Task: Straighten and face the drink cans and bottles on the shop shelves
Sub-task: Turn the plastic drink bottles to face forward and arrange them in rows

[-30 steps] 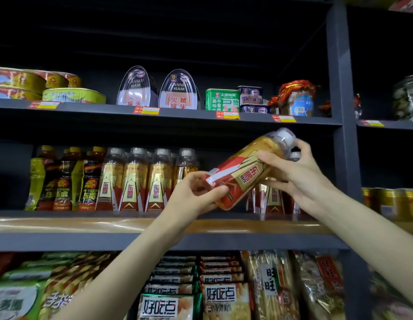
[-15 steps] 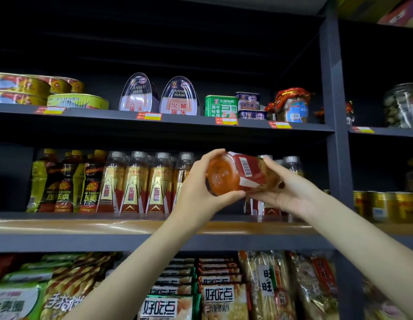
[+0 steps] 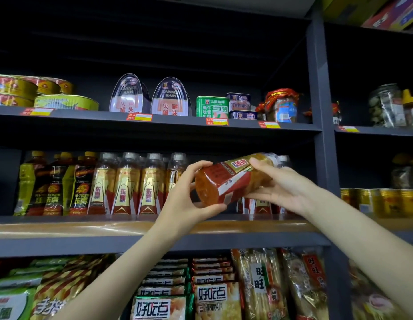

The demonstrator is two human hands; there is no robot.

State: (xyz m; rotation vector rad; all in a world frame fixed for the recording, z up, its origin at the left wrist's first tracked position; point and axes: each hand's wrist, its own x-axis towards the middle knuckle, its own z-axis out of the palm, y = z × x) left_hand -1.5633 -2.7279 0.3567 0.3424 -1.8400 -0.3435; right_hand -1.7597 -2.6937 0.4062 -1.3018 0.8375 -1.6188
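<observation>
Plastic bottle, full and probably weighty, lies tilted: left hand cups its base, right hand grips its slick-looking upper body.

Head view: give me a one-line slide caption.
Both hands, left and right, hold an orange drink bottle tilted on its side before the drinks shelf.

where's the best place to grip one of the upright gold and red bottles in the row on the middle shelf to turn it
Probably the neck and cap of a gold and red bottle, coming from the front and above. The bottles stand shoulder to shoulder, so their wide bodies leave no finger room at the sides, while the narrow clear necks stand apart. Both hands are busy: left hand and right hand hold a tilted bottle.
</observation>
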